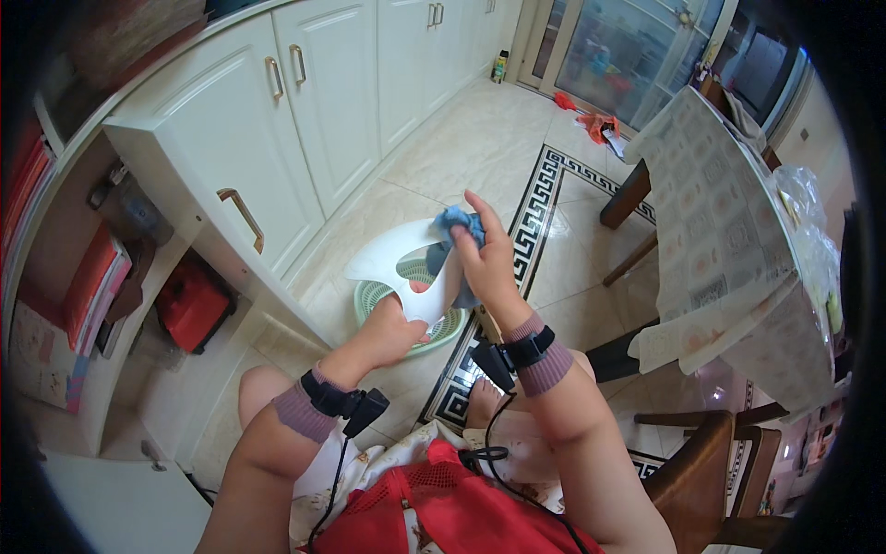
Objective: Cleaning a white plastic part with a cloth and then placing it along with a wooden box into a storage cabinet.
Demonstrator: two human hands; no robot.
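Note:
My left hand [389, 334] grips the lower end of a curved white plastic piece [384, 251] with rounded openings in it. In my right hand [490, 266] a blue cloth [458, 219] is bunched between thumb and fingers, against the far right edge of the white piece. More greyish-blue cloth shows through the opening and below that hand. Underneath, on the floor, stands a light green slatted plastic basket [361, 305], partly hidden by the white piece and my left hand. What exactly the white piece belongs to I cannot tell.
White cabinets [332, 90] run along the left, beside an open shelf unit [208, 266] holding books and a red case [195, 301]. A cloth-covered table [720, 228] and a wooden chair [692, 471] stand right. An orange bag [597, 127] lies near the glass door [609, 62].

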